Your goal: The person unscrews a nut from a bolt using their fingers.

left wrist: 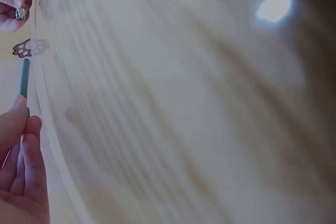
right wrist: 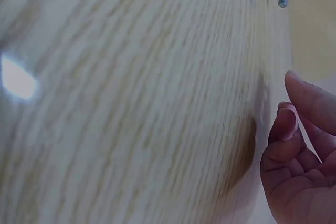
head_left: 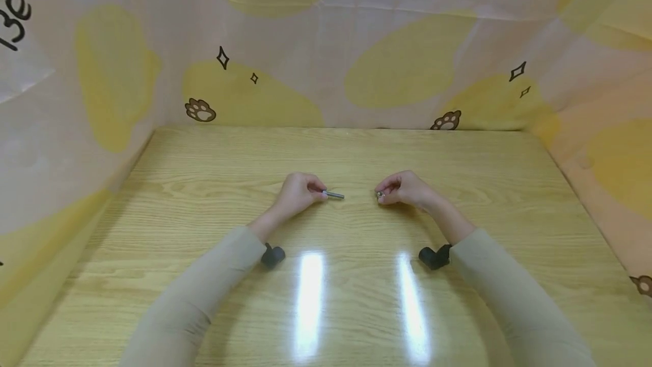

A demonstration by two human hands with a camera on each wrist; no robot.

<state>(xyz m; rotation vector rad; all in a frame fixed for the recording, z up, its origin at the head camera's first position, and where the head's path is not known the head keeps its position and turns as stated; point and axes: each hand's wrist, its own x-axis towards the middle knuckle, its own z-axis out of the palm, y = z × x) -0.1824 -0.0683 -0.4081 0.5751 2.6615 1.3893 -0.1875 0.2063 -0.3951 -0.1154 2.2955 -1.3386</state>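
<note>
My left hand [head_left: 299, 191] pinches a metal bolt [head_left: 335, 195] between thumb and fingers, and its threaded shank sticks out toward the right. The left wrist view shows the threads of the bolt [left wrist: 24, 77] clearly, while its held end is covered by the fingertips. A short way to the right, my right hand [head_left: 407, 190] holds a small shiny nut [head_left: 380, 194] at its fingertips. The nut [left wrist: 20, 13] also shows in the left wrist view, but the right hand's own fingers hide it in the right wrist view. A gap separates bolt and nut.
Beneath both hands lies a wood-grain table [head_left: 356, 271] with two bright light reflections. A patterned cloth [head_left: 326, 61] stands along its back and sides. Dark wrist camera mounts [head_left: 434, 257] show at both sleeves.
</note>
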